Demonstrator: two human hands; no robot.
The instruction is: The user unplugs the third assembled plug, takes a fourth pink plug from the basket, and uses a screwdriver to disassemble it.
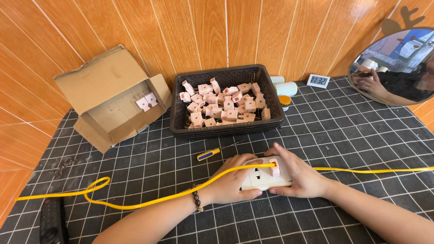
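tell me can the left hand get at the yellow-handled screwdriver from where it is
Probably yes. The screwdriver lies bare on the mat just beyond the left hand, with nothing between them. That hand does rest on the white socket block, so it would have to let go first.

Yellow cable (149,202), white socket block (262,180), black basket (226,77) (pale pink plugs (221,106)), black gridded mat (343,131).

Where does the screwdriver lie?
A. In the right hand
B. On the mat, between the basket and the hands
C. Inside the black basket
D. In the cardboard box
B: the screwdriver rests on the mat, in front of the basket and just beyond the left hand and right hand, which both hold the white power strip.
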